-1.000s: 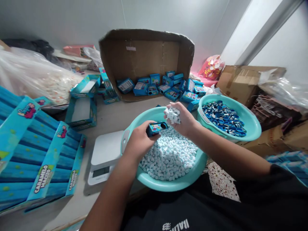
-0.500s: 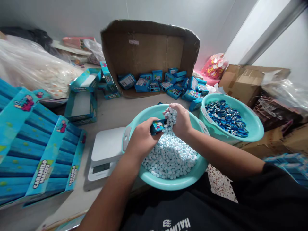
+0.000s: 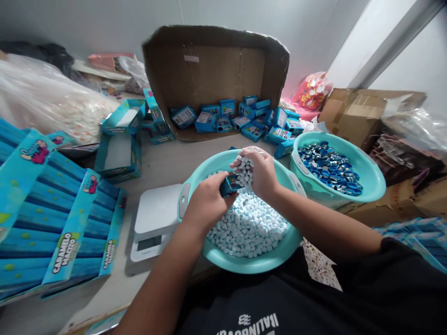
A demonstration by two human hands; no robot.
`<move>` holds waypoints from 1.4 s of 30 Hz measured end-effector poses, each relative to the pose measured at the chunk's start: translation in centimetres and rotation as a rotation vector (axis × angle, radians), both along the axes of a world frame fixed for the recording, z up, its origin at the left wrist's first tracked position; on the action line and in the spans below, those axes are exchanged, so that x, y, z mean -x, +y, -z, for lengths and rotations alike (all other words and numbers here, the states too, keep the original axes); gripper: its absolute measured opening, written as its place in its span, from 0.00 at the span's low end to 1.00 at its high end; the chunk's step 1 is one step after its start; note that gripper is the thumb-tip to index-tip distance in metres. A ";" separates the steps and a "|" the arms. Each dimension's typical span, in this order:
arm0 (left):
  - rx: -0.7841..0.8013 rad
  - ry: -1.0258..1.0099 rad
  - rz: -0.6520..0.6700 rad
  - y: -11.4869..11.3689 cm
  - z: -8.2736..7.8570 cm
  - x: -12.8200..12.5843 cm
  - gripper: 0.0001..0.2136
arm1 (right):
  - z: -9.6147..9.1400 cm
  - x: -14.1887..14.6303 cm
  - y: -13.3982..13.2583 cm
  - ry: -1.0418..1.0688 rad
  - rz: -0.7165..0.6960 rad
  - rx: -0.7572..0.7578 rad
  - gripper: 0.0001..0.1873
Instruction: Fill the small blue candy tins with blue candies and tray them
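Observation:
My left hand (image 3: 209, 197) is closed around a small blue candy box (image 3: 228, 185), held tilted over a turquoise basin (image 3: 251, 269). Cupped in my right hand (image 3: 262, 171) is a heap of small white candies (image 3: 245, 172), pressed against the box's end. Some candies sit at the box's opening, which my fingers partly hide. Below both hands, the basin holds a large pile of pale blue and white candies (image 3: 249, 228).
Left of the basin is a white digital scale (image 3: 159, 211). Blue display cartons (image 3: 66, 251) stand further left. Behind, a cardboard box (image 3: 216, 70) lies on its side with several small blue boxes. A second turquoise basin (image 3: 373, 184) at right holds blue-and-silver caps.
My right hand has moved slightly left, bringing the candies closer against the box's end. The box is turned a little, and its printed face shows less. The view has shifted slightly.

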State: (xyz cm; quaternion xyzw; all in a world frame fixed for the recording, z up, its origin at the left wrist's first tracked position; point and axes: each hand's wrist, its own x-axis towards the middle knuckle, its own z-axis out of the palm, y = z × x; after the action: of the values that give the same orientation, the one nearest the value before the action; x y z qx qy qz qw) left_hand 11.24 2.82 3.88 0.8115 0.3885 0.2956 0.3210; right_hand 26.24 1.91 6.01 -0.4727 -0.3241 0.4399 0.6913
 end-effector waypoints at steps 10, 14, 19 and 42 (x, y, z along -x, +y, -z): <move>0.001 -0.021 -0.002 -0.2 -0.7 0.2 0.17 | -0.2 -0.1 -0.2 -0.042 -0.065 -0.158 0.06; -0.002 -0.036 0.038 -0.1 -0.6 0.3 0.18 | -0.1 -0.3 0.1 -0.062 -0.081 -0.174 0.08; -0.032 -0.108 0.045 -0.1 -0.3 0.3 0.17 | -0.3 -0.5 -0.1 -0.081 -0.105 -0.224 0.11; -0.096 -0.168 -0.052 -0.4 -0.4 0.6 0.16 | 0.3 -3.4 -1.8 -0.966 -0.193 -0.387 0.07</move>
State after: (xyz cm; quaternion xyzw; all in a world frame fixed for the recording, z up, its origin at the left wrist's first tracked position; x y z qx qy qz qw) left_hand 10.61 2.42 4.31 0.7881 0.3665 0.3890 0.3056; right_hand 29.61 0.09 5.73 -0.4533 -0.7229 0.1658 0.4945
